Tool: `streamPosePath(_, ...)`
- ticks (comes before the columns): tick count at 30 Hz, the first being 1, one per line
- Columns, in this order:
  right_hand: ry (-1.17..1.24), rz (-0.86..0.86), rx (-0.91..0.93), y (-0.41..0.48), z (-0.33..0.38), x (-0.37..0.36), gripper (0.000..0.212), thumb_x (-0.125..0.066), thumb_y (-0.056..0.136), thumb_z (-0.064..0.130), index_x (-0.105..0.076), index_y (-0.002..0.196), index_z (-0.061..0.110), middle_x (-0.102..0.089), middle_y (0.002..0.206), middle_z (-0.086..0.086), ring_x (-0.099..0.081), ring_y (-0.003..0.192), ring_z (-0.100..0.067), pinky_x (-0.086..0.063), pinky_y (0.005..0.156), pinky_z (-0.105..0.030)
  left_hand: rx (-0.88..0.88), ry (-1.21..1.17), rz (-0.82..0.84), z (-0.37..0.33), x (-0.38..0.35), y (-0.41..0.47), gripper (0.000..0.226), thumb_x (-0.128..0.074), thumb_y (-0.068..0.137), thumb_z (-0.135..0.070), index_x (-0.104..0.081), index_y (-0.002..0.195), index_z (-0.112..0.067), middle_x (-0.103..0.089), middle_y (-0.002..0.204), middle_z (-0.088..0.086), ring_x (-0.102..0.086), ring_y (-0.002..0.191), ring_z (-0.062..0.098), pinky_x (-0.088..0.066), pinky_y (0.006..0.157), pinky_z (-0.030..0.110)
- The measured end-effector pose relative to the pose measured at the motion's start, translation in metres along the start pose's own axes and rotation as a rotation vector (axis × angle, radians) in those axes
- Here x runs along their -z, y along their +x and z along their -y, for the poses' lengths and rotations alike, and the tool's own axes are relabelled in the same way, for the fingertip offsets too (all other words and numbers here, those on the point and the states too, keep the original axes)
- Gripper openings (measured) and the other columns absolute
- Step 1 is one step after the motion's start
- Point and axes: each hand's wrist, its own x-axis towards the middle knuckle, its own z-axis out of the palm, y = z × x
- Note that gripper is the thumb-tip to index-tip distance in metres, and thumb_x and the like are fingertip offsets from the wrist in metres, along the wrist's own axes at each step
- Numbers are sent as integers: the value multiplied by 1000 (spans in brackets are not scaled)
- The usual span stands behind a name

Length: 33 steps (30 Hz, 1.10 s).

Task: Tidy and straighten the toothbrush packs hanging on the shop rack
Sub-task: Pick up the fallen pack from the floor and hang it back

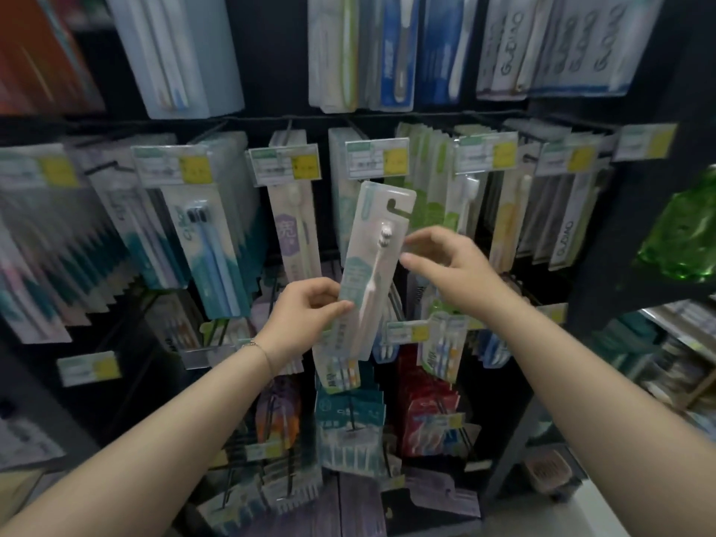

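A long pale toothbrush pack (377,261) with a white brush and teal label is off the rack, tilted slightly right, in front of the middle row. My left hand (306,315) pinches its lower left edge between thumb and fingers. My right hand (445,265) hovers just right of the pack, fingers loosely spread, thumb close to its right edge; I cannot tell if it touches. The pack's hang hole (395,207) is free of any hook. Rows of toothbrush packs (217,242) hang on the black rack behind.
Price tags (377,157) sit at the hook ends along the middle row. Lower hooks carry red packs (426,412) and teal packs (348,424). A green plastic item (682,238) sits on a dark shelf at right. More shelving stands lower right.
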Motion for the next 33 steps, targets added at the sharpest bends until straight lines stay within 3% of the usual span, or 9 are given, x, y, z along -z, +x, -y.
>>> streamPosePath(5, 77, 168, 89, 11, -16, -4, 12, -63, 95, 19, -68, 102, 27, -73, 93, 13, -67, 79, -1, -53, 69, -21, -3, -31, 11, -7, -13, 18, 7, -73, 88, -13, -76, 91, -18, -77, 94, 0, -73, 92, 17, -57, 91, 46)
streamPosePath(8, 93, 210, 55, 23, -23, 5, 15, -56, 99, 12, -67, 107, 17, -73, 96, 1, -64, 62, -2, -52, 61, -21, -20, -2, 49, -12, -24, 28, 10, -73, 88, -10, -75, 96, -16, -77, 97, -1, -72, 94, 14, -58, 90, 39)
streamPosePath(12, -57, 320, 41, 42, -37, 15, 13, -53, 101, 17, -65, 102, 19, -71, 83, -4, -66, 61, -16, -55, 61, -29, -39, -55, 52, -13, -38, 39, 20, -70, 90, -15, -68, 111, -17, -75, 104, 3, -71, 97, 19, -59, 88, 37)
streamPosePath(16, -182, 380, 34, 66, -41, 14, 10, -54, 100, 24, -61, 93, 26, -64, 73, 9, -60, 58, -1, -48, 59, -25, -20, -83, -19, -7, -50, 49, 15, -58, 99, -17, -67, 109, -11, -75, 102, 4, -72, 93, 23, -60, 84, 36)
streamPosePath(20, -209, 280, 21, 89, -42, 0, 10, -56, 97, 31, -61, 100, 23, -66, 91, 1, -63, 83, -17, -53, 73, -36, 66, -136, -125, -8, -48, 62, 14, -55, 100, -16, -64, 103, -6, -75, 91, 6, -72, 81, 23, -60, 75, 31)
streamPosePath(22, -218, 220, 5, 99, -40, -9, 15, -55, 97, 32, -61, 107, 23, -64, 98, 1, -60, 90, -19, -47, 74, -32, 106, -128, -160, -9, -43, 72, 14, -55, 101, -16, -62, 97, -5, -75, 87, 7, -72, 77, 25, -61, 75, 33)
streamPosePath(26, -203, 97, -23, 118, -30, -24, 15, -53, 98, 30, -61, 104, 20, -62, 96, 3, -57, 86, -16, -40, 69, -29, 137, -139, -256, -12, -34, 98, 11, -55, 100, -13, -60, 94, -6, -72, 85, 16, -68, 64, 24, -59, 72, 44)
streamPosePath(29, -146, -16, -38, 130, -23, -33, 13, -50, 99, 28, -59, 98, 18, -61, 88, 3, -54, 75, -11, -37, 57, -24, 85, -98, -294, -16, -27, 115, 8, -52, 101, -14, -59, 96, -13, -70, 83, 13, -64, 56, 21, -49, 49, 25)
streamPosePath(33, -90, -93, -86, 144, -27, -44, 23, -44, 101, 25, -62, 96, 10, -64, 91, -2, -56, 77, -14, -36, 58, -26, 6, -60, -270, -17, -20, 129, 10, -50, 102, -15, -58, 98, -17, -68, 90, 14, -64, 59, 24, -46, 47, 18)
